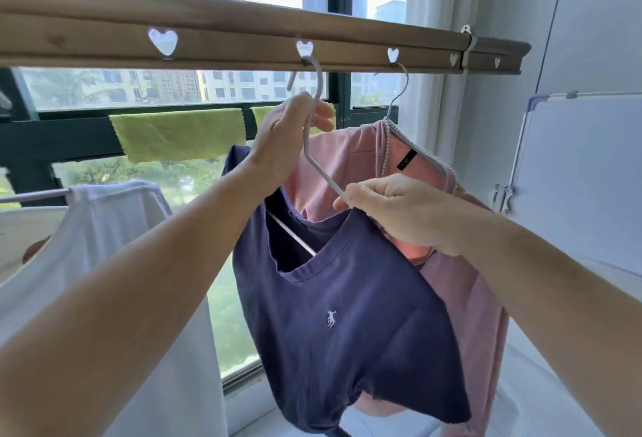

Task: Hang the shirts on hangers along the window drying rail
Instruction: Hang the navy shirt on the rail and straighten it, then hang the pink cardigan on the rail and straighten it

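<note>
**Navy shirt goes up at the second heart slot**

Navy shirt [344,315] hangs half-dressed on our white hanger [312,144], close under the wooden rail [243,37], in front of the pink top [347,165]. Our left hand [288,137] grips the hanger's neck just below the hook, fingers curled round it. The hook itself looks already caught in a heart slot [305,48], though the frame does not let us say how deeply it sits. Our right hand [392,209] pinches the collar and the hanger's right arm together, easing the cloth over that shoulder.

We judge the step in hand to be settling the shirt on the hanger while it hangs at the rail. The hanger's left arm shows as a pale bar inside the neck opening, so that side seems in; the right shoulder is not yet seated. Next we need to draw the collar up and over the end of the right arm, then let go with both hands and see that it hangs level.

Room is tight on the right (the pink top on its own hanger [413,144] touches our shirt and sits at the next slot). To the left a white garment [114,228] hangs lower and near, while a free slot [163,41] lies further left. Behind, green cloths [180,134] drape on the window bar, clear of our work.
</note>
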The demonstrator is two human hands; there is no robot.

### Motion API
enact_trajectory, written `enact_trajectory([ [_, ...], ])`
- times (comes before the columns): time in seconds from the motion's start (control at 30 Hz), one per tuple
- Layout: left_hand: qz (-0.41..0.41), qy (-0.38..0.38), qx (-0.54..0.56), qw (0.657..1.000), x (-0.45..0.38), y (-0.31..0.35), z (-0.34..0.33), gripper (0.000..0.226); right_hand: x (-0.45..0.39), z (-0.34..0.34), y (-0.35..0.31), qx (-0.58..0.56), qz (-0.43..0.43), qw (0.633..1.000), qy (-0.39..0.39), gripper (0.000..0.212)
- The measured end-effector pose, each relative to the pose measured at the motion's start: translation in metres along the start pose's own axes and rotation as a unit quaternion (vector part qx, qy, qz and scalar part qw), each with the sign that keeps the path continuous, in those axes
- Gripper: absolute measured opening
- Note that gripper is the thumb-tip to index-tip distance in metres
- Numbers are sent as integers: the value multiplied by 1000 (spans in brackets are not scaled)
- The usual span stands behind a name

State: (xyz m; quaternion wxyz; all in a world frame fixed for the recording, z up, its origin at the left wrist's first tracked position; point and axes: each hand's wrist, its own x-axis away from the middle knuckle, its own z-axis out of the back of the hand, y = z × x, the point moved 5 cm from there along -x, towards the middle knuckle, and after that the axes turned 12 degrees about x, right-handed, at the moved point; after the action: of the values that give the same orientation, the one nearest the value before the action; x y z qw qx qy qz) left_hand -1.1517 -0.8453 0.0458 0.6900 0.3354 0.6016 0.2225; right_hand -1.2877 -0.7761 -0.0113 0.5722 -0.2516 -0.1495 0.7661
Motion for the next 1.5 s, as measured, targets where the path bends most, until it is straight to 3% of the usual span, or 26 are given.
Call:
enact_trajectory([
  [0.1,3,-33,-65,997,4,6,-5,30,-3,7,-7,40,56,996,64,37],
  [0.17,6,6,-171,985,7,10,-3,6,0,15,-13,79,108,986,97,25],
  [0.33,44,77,-297,951,17,19,6,13,2,45,2,162,139,959,186,21],
  [0.43,51,142,-376,914,27,34,13,18,-6,65,30,219,96,942,236,32],
  [0.5,53,191,-410,891,35,44,14,29,-13,73,52,242,53,941,230,38],
  [0.63,82,221,-455,859,44,62,-6,35,-27,71,84,251,21,953,169,27],
  [0.73,80,186,-488,849,47,74,-32,25,-29,67,92,203,43,965,159,20],
  [0.87,83,66,-500,860,47,76,-72,15,-23,67,91,136,96,974,155,21],
  [1.0,188,-45,-546,815,42,62,-95,21,-19,71,97,123,123,974,146,25],
  [1.17,310,-61,-589,744,15,35,-105,47,-19,78,111,107,128,975,147,28],
  [1.3,344,-43,-636,690,-9,20,-118,38,-18,87,121,88,126,975,158,29],
  [1.43,355,-94,-638,677,-24,-11,-132,22,-16,102,142,86,102,976,173,38],
  [1.5,325,-101,-640,689,-34,-24,-137,21,-16,115,155,99,81,975,184,38],
])
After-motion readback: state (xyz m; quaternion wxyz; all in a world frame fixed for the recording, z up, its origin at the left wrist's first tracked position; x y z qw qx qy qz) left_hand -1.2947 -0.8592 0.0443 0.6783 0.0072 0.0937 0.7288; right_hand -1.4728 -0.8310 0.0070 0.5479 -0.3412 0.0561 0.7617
